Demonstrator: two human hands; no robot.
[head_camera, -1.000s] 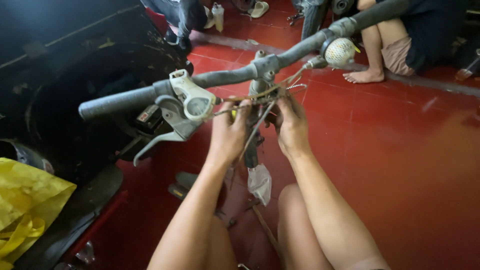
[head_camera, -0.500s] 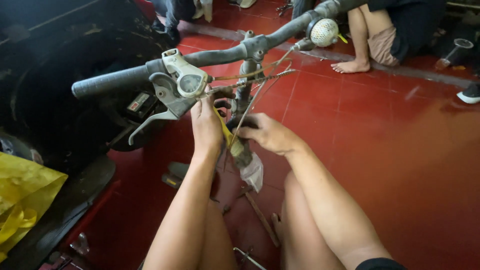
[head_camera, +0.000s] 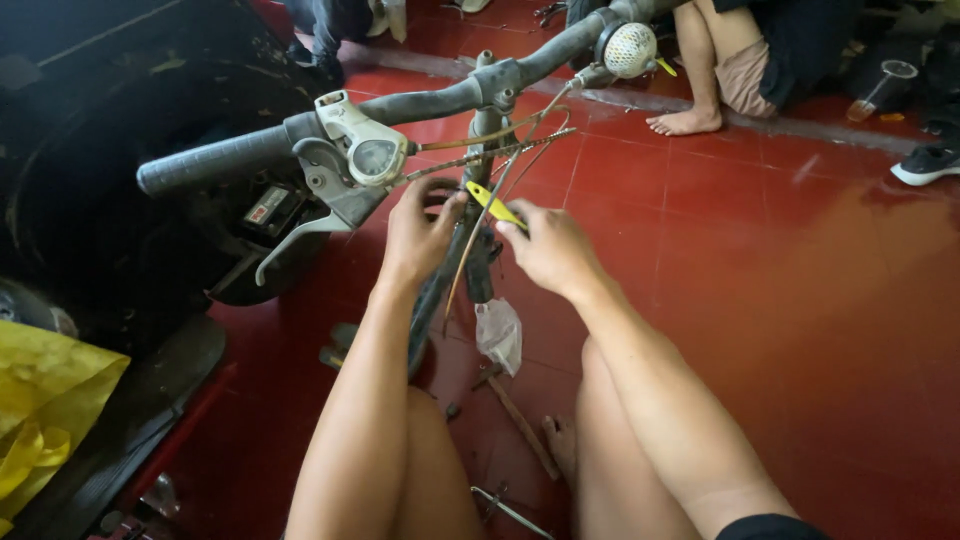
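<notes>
Yellow tool (head_camera: 494, 204): btwn both hands, just below handlebar (head_camera: 420, 102), in front of bike stem.
Right hand (head_camera: 548, 250): fingers pinched on tool's lower end.
Left hand (head_camera: 418, 235): fingers curled by cables (head_camera: 480, 155); grip unclear.
Hidden: tool's tip, behind cables.

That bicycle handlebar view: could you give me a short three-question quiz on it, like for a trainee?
1. True or false: the left hand and the right hand are both up at the bicycle stem, below the handlebar.
2. Which hand holds the small yellow tool? A) left B) right C) neither
3. Fill in: the round pale bell sits on the handlebar, and the floor is tiled in ____.

Key: 1 true; 2 B, the right hand pinches it; 3 red.
</notes>
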